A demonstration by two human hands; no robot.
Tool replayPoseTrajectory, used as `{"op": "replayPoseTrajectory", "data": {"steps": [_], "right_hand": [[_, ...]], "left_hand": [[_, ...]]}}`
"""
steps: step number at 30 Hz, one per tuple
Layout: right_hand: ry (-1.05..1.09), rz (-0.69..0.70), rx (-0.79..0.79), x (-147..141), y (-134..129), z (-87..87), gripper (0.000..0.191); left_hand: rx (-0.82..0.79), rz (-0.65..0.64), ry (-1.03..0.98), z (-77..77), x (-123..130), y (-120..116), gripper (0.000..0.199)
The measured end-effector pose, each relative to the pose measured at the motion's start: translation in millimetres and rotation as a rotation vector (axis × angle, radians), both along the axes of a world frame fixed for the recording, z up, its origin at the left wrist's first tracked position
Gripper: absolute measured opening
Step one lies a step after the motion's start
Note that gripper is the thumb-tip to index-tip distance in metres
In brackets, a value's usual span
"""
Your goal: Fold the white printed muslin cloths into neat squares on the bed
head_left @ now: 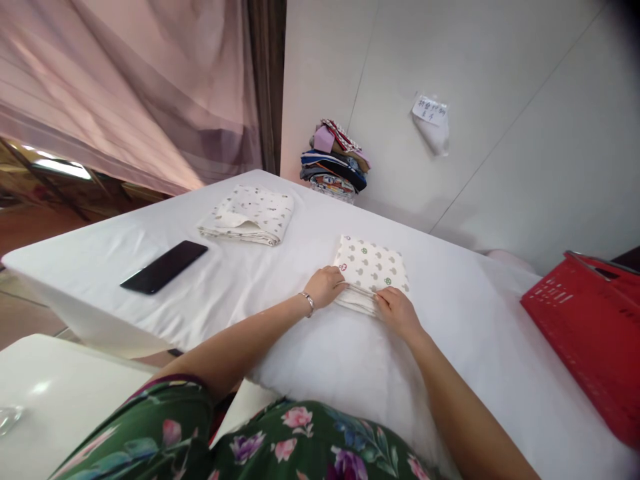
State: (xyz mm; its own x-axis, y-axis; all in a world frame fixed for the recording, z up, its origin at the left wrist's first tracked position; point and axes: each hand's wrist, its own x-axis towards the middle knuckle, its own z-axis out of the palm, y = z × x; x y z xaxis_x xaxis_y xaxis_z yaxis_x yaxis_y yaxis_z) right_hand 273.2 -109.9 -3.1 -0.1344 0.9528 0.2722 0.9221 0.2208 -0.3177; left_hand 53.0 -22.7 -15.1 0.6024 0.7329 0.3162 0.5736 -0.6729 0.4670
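Note:
A folded white cloth with grey, green and red prints (pixel 373 265) lies on the white-covered table in front of me. My left hand (pixel 325 287), with a bracelet at the wrist, pinches the near left corner of its top layer. At the near right corner, my right hand (pixel 399 312) grips the same edge between thumb and fingers. Lower folded layers show between the two hands. Farther left lies a second folded cloth with small prints (pixel 255 213), untouched.
A black phone (pixel 165 267) lies on the left of the table (pixel 280 287). At the right edge is a red basket (pixel 590 333). Folded clothes (pixel 335 163) are stacked by the wall beyond the table. A white surface (pixel 60 400) stands at lower left.

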Motion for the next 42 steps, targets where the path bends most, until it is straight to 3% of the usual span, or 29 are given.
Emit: {"op": "replayPoseTrajectory", "data": {"steps": [4,13,25,30,36,42], "right_hand": [[-0.002,-0.029,0.038,-7.6,-0.1,3.3,0.026],[-0.048,0.138,0.313,-33.5,4.4,-11.7,0.022],[-0.249,0.155,0.263,-59.4,25.4,-10.5,0.021],[-0.202,0.167,0.287,-69.7,30.9,-15.0,0.022],[-0.075,0.197,0.342,-74.9,25.3,-17.7,0.026],[-0.04,0.212,0.361,-74.7,23.6,-22.2,0.024]], "left_hand": [[-0.121,0.038,-0.043,4.4,3.2,4.3,0.031],[-0.161,0.036,-0.294,-9.8,0.9,2.5,0.03],[-0.244,-0.009,-0.458,-14.8,-4.8,4.9,0.015],[-0.258,-0.031,-0.477,-12.6,-8.7,4.1,0.021],[-0.13,-0.064,-0.539,-16.9,-9.4,9.5,0.027],[-0.124,-0.051,-0.52,-20.0,-6.1,14.3,0.029]]}}
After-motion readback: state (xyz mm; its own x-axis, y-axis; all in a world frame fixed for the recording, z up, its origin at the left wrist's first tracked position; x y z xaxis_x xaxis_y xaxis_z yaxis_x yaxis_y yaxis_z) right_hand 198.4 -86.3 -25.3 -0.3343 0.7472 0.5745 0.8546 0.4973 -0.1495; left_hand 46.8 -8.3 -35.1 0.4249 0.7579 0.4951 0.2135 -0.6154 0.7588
